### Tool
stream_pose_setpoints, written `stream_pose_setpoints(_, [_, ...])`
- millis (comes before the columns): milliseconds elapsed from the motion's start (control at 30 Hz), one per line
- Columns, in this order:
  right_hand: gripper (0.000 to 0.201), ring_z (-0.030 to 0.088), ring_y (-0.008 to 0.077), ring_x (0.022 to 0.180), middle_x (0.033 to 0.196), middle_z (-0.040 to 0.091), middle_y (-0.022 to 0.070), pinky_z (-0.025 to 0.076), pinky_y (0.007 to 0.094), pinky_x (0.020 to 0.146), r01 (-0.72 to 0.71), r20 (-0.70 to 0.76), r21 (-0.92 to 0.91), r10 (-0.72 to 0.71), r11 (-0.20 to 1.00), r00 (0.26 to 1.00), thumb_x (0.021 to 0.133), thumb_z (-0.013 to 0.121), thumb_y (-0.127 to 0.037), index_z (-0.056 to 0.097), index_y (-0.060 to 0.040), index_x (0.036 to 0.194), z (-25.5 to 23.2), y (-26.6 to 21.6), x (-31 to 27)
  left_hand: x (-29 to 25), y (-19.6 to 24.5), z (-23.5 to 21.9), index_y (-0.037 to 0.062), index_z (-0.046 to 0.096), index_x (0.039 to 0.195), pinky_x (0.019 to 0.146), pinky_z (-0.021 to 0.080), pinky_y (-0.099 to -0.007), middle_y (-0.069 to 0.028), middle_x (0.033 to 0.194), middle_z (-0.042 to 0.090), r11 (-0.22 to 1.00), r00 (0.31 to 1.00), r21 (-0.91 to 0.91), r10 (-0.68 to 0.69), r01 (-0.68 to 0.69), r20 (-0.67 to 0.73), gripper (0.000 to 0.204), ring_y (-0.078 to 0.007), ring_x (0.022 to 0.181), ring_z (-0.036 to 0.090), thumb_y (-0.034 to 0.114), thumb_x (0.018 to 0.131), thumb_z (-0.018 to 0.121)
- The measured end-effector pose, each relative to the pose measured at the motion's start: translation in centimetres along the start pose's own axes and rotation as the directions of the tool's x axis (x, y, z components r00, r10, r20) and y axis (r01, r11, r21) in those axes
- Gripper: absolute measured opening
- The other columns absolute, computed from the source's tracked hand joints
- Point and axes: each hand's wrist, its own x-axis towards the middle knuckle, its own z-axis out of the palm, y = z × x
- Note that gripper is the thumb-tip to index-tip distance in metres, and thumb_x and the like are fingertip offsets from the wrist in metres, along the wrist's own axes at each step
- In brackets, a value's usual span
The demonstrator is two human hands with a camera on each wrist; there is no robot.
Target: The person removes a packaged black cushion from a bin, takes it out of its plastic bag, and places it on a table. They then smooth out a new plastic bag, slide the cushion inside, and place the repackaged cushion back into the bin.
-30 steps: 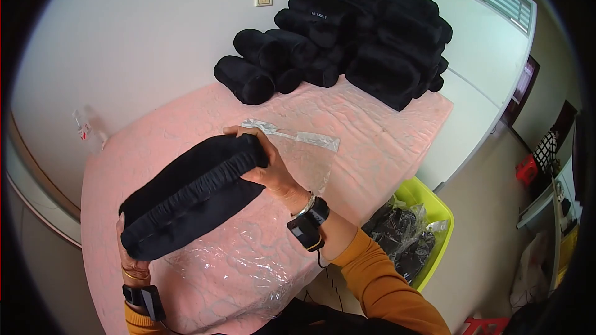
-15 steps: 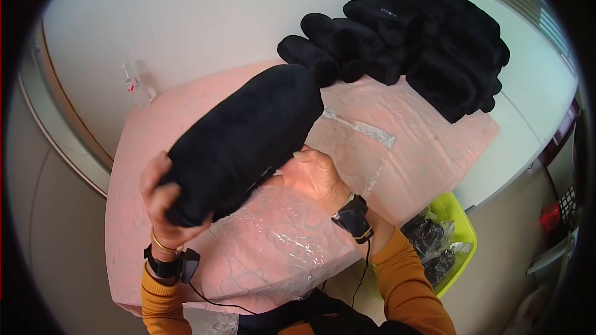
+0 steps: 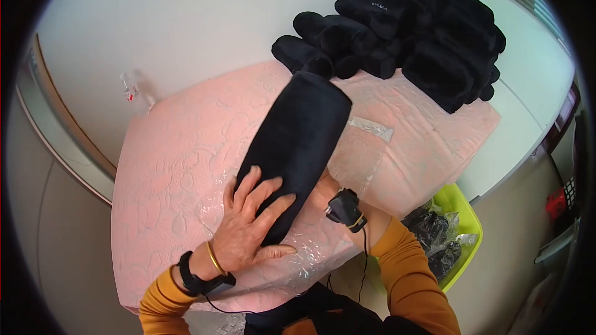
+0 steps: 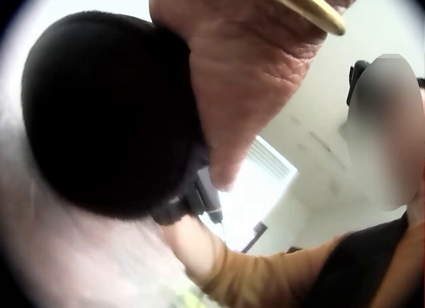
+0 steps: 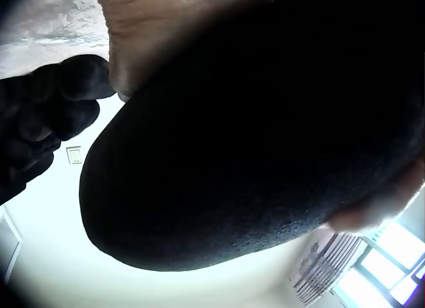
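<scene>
A black bolster cushion (image 3: 298,130) slants over the table, its far end toward the piled cushions. My left hand (image 3: 248,223) lies across the top of its near end, fingers spread and fairly straight, thumb pointing to the right. In the left wrist view the cushion's round end (image 4: 106,115) shows beside the left hand (image 4: 239,69). My right hand (image 3: 323,191) is at the right side and underneath, its fingers hidden by the cushion. The right wrist view shows part of the right hand (image 5: 166,29) against the dark fabric.
Black bolsters (image 3: 434,31) are piled at the back of the pink-covered table (image 3: 167,149). Clear plastic film (image 3: 304,267) lies near the front edge; a plastic bag (image 3: 372,129) lies to the right. A yellow-green bin (image 3: 469,254) holds bagged dark items. A bottle (image 3: 131,90) stands at the left.
The cushion has turned in the hands, its far end now pointing more away from the person. My left hand moved from its near end onto its top; my right hand went underneath.
</scene>
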Motion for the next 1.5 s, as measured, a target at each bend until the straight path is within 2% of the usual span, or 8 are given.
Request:
stream_pose_setpoints(167, [0.049, 0.054, 0.0233, 0.118, 0.135, 0.051, 0.0123, 0.045, 0.0363, 0.101, -0.097, -0.013, -0.205, 0.097, 0.974, 0.995, 0.099, 0.044, -0.037, 0.046, -0.0014, 0.133, 8.5, -3.9, -5.9, 3.5, 0.7, -0.9, 0.0169, 0.045, 0.139, 0.101, 0.017, -0.0703, -0.0145, 0.152, 0.023, 0.984, 0.99, 0.178, -0.01, -0.015, 0.142, 0.086, -0.0429, 0.14, 0.014, 0.067, 0.072, 0.064])
stream_pose_setpoints(333, [0.047, 0.053, 0.0224, 0.119, 0.135, 0.051, 0.0126, 0.044, 0.0358, 0.102, -0.051, 0.026, -0.2, 0.057, 0.978, 0.998, 0.1, 0.044, -0.035, 0.047, -0.0012, 0.132, 8.0, -5.2, -6.8, 6.5, 1.4, -1.6, 0.0154, 0.043, 0.141, 0.105, 0.016, -0.0672, -0.0168, 0.153, 0.021, 0.955, 0.981, 0.267, 0.087, -0.132, 0.174, 0.091, -0.0444, 0.141, 0.011, 0.068, 0.07, 0.067])
stream_pose_setpoints(633, [0.046, 0.052, 0.0215, 0.119, 0.134, 0.052, 0.0122, 0.043, 0.0347, 0.102, 0.09, 0.173, -0.184, -0.058, 0.979, 0.983, 0.099, 0.046, -0.033, 0.048, -0.001, 0.132, 7.9, -4.8, -4.3, 9.0, -0.5, -0.2, 0.0084, 0.016, 0.149, 0.115, 0.018, -0.0447, -0.0197, 0.152, 0.02, 0.94, 0.988, -0.33, -0.125, 0.088, -0.095, 0.116, -0.0349, 0.143, 0.016, 0.05, 0.064, 0.083])
stream_pose_setpoints(700, [0.046, 0.052, 0.0212, 0.119, 0.134, 0.052, 0.0121, 0.042, 0.0345, 0.102, 0.114, 0.197, -0.181, -0.078, 0.977, 0.977, 0.099, 0.047, -0.033, 0.049, -0.001, 0.132, 6.5, -6.3, -5.1, 7.6, -0.1, 1.5, 0.0074, 0.002, 0.15, 0.116, 0.017, -0.0419, -0.0184, 0.152, 0.017, 0.698, 0.979, -0.71, -0.197, 0.096, -0.061, 0.13, -0.032, 0.142, 0.018, 0.037, 0.06, 0.09])
stream_pose_setpoints(800, [0.046, 0.052, 0.0209, 0.119, 0.133, 0.052, 0.0119, 0.042, 0.0341, 0.102, 0.146, 0.224, -0.179, -0.104, 0.973, 0.969, 0.099, 0.047, -0.033, 0.049, -0.001, 0.131, 5.3, -6.1, -6.0, 3.7, -1.3, 3.9, 0.0056, -0.005, 0.149, 0.116, 0.018, -0.0377, -0.0158, 0.151, 0.02, 0.597, 0.927, -0.712, -0.297, 0.369, 0.231, 0.136, -0.0257, 0.14, 0.022, 0.021, 0.057, 0.093])
stream_pose_setpoints(1267, [0.044, 0.051, 0.0194, 0.119, 0.132, 0.054, 0.0112, 0.039, 0.0324, 0.103, 0.281, 0.463, -0.145, -0.186, 0.949, 0.867, 0.097, 0.051, -0.031, 0.051, -0.0008, 0.13, 5.0, -4.9, -3.2, 3.0, 0.1, -3.9, 0.0037, 0.028, 0.141, 0.107, 0.035, -0.0341, -0.0105, 0.132, 0.048, 0.775, 0.95, -0.58, -0.314, 0.251, -0.007, 0.105, -0.02, 0.123, 0.045, 0.016, 0.056, 0.087])
stream_pose_setpoints(1467, [0.04, 0.056, 0.0183, 0.11, 0.121, 0.059, 0.0098, 0.044, 0.0309, 0.096, 0.239, 0.347, -0.185, -0.164, 0.953, 0.923, 0.098, 0.047, -0.04, 0.056, -0.007, 0.119, 9.4, -11.8, -2.6, -0.2, -1.5, -8.2, 0.0053, 0.039, 0.135, 0.097, 0.044, -0.032, -0.0076, 0.117, 0.06, 0.739, 0.869, -0.619, -0.462, 0.267, -0.177, 0.092, -0.0185, 0.109, 0.057, 0.016, 0.056, 0.086])
stream_pose_setpoints(1500, [0.04, 0.058, 0.0181, 0.108, 0.119, 0.06, 0.0095, 0.044, 0.0306, 0.094, 0.213, 0.324, -0.192, -0.143, 0.958, 0.935, 0.098, 0.046, -0.042, 0.056, -0.0082, 0.117, 10.0, -12.2, -2.9, -1.2, -1.9, -9.3, 0.0059, 0.041, 0.134, 0.096, 0.045, -0.0332, -0.0097, 0.115, 0.061, 0.859, 0.875, -0.406, -0.427, 0.313, -0.229, 0.091, -0.0217, 0.108, 0.059, 0.015, 0.055, 0.085])
